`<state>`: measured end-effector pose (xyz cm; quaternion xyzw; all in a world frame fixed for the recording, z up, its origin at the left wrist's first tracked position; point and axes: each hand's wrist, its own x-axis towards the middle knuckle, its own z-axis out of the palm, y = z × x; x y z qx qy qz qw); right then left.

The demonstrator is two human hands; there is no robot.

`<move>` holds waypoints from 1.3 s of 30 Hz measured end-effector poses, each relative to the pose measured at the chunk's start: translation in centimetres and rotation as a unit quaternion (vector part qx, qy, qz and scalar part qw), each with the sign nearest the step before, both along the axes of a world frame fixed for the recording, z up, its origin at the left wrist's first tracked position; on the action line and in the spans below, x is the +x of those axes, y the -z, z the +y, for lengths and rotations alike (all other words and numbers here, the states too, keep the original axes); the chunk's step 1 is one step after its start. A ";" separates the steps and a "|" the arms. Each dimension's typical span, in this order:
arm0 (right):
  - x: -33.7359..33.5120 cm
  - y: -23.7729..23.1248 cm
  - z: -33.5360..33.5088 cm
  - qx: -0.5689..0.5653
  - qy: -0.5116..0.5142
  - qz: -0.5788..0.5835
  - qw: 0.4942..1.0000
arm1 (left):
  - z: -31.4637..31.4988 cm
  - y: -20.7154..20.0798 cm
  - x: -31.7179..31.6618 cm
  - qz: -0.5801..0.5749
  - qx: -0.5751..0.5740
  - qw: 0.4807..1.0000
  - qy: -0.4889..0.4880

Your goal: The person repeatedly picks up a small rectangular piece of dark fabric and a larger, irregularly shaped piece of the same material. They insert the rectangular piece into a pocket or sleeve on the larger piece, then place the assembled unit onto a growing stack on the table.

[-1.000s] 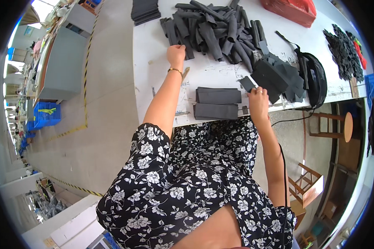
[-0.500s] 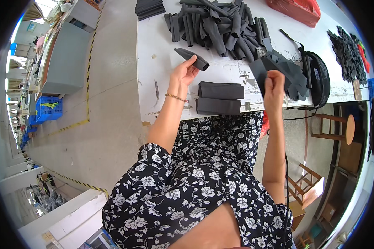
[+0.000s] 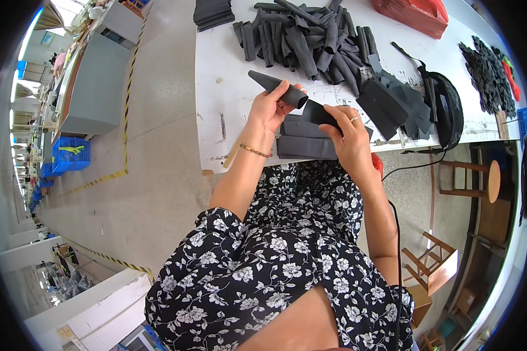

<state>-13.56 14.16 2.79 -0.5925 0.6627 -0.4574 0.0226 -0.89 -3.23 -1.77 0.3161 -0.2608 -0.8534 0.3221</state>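
My left hand [image 3: 270, 107] is closed round a black fabric tube [image 3: 281, 89], whose open end faces right. Close to that end, my right hand [image 3: 348, 133] pinches a flat black sheet [image 3: 315, 112] between thumb and fingers. The sheet's left edge is near the tube's mouth; whether they touch I cannot tell. Below both hands lie two stacks of flat black pieces [image 3: 301, 147] at the table's near edge, partly covered by my right hand. Farther right, a spread of loose black sheets [image 3: 392, 105] rests on the table.
A large heap of black tubes [image 3: 304, 38] covers the far middle of the white table [image 3: 214, 99]. Black stacked pieces [image 3: 212, 14] stand at the far left corner. At the right are a black mesh bag [image 3: 445, 111], a red package [image 3: 416, 14] and a dark pile [image 3: 489, 76].
My right hand has moved left from the loose sheets, carrying one black sheet to the tube. My left hand has shifted slightly right and turned the tube a little.
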 end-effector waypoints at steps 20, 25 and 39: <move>0.9 -0.3 -1.3 -0.058 0.074 0.131 0.987 | 5.3 -4.2 -0.7 -0.001 -0.155 0.987 -0.033; 2.6 -0.8 -1.1 -0.028 0.018 0.066 0.997 | 6.2 -5.0 -1.4 0.146 -0.151 0.977 0.014; 0.9 -0.1 0.4 0.023 -0.019 0.034 0.999 | 6.2 -3.6 -1.0 0.141 -0.131 0.979 -0.060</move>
